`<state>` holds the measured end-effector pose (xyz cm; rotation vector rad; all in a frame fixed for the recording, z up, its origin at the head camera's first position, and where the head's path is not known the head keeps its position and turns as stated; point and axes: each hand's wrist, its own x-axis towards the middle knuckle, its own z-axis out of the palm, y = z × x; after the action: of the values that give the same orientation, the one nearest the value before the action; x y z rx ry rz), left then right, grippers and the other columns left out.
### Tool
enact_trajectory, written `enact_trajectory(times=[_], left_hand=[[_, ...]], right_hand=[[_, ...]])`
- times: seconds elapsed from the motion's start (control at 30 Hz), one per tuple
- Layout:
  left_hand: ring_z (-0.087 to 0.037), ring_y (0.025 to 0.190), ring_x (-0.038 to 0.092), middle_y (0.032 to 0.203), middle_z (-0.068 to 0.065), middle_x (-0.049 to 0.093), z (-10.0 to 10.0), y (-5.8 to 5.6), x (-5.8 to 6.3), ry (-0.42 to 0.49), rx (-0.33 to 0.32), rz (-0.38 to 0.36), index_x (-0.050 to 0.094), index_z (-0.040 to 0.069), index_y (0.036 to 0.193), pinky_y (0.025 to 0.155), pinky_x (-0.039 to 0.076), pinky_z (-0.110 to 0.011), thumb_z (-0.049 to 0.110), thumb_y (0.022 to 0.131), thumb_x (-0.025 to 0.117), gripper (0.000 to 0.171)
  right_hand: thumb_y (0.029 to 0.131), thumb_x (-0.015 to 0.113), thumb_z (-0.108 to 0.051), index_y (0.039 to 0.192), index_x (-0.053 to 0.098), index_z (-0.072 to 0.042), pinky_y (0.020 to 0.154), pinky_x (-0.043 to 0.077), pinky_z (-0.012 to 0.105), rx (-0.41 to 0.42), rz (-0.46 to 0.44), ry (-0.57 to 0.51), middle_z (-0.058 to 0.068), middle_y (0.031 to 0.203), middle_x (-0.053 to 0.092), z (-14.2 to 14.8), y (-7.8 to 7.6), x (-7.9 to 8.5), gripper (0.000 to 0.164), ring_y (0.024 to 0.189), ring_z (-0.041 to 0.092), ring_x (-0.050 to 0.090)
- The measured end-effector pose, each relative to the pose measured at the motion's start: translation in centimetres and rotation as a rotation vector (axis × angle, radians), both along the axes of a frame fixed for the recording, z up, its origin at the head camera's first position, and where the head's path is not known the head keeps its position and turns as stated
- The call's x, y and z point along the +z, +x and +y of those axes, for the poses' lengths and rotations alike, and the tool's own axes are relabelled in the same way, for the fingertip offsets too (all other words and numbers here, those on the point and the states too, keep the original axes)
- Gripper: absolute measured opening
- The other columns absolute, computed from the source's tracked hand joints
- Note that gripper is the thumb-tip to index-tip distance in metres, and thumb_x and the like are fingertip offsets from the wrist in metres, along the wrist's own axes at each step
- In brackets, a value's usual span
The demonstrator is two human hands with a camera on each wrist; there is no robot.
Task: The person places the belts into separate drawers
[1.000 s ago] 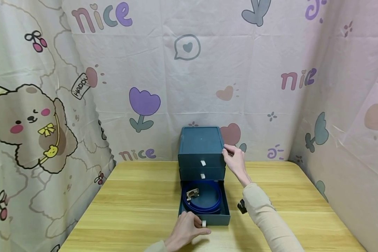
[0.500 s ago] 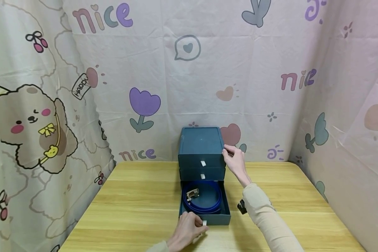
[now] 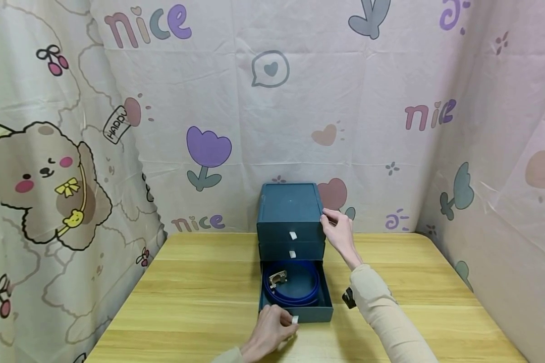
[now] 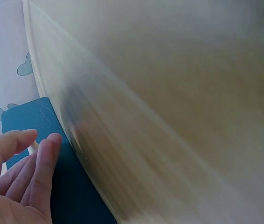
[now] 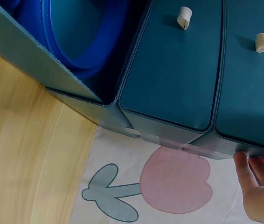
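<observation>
A small dark teal drawer cabinet (image 3: 290, 201) stands on the table with its lowest drawer (image 3: 317, 316) pulled out. Inside that drawer lies a coiled blue belt (image 3: 317, 287) with a metal buckle (image 3: 278, 278). At the drawer's front, my left hand (image 3: 269, 330) pinches the white pull tab (image 3: 295, 319); the left wrist view has the tab between thumb and finger of the left hand (image 4: 24, 172). My right hand (image 3: 339, 231) touches the cabinet's upper right side with its fingertips. In the right wrist view, the right hand (image 5: 262, 191) has its fingers against the cabinet's side.
Two closed drawers with white tabs (image 3: 292, 235) sit above the pulled-out one. The wooden table (image 3: 195, 292) extends around the cabinet. A printed curtain (image 3: 272, 116) hangs behind and at both sides. A small black object (image 3: 348, 297) shows beside the right sleeve.
My left thumb has drawn in toward the fingers at the pull tab. The drawer's front edge has shifted very slightly toward the cabinet. The right hand has stayed in place.
</observation>
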<state>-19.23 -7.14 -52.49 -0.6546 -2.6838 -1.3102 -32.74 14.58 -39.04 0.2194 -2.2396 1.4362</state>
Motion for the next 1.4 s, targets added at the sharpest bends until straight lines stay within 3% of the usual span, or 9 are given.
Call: enact_trajectory(times=[0.27, 0.97, 1.4], left_hand=[[0.002, 0.067, 0.070, 0.075, 0.000, 0.079, -0.2, -0.1, 0.0, 0.009, 0.002, -0.019, 0.082, 0.008, 0.084, 0.059, 0.053, -0.012, 0.011, 0.082, 0.080, 0.004], [0.001, 0.065, 0.068, 0.075, -0.004, 0.079, -0.4, -1.2, -0.3, 0.046, 0.040, 0.000, 0.081, 0.006, 0.082, 0.059, 0.053, -0.015, 0.009, 0.082, 0.079, 0.004], [0.000, 0.071, 0.067, 0.079, -0.003, 0.079, -0.2, -1.8, 0.1, 0.058, 0.086, -0.025, 0.081, 0.006, 0.083, 0.061, 0.053, -0.018, 0.010, 0.081, 0.079, 0.005]], right_hand=[[0.099, 0.060, -0.015, 0.127, 0.070, -0.002, 0.096, 0.057, 0.041, -0.006, 0.001, 0.001, 0.018, 0.130, 0.069, 0.0, 0.0, 0.0, 0.032, 0.113, 0.032, 0.069], [0.098, 0.060, -0.015, 0.127, 0.070, -0.002, 0.096, 0.057, 0.041, -0.003, -0.005, -0.002, 0.018, 0.130, 0.069, 0.0, 0.0, 0.0, 0.032, 0.114, 0.032, 0.069], [0.098, 0.060, -0.014, 0.127, 0.070, -0.002, 0.096, 0.057, 0.040, -0.005, -0.001, -0.002, 0.018, 0.131, 0.069, 0.0, 0.0, 0.0, 0.032, 0.113, 0.032, 0.069]])
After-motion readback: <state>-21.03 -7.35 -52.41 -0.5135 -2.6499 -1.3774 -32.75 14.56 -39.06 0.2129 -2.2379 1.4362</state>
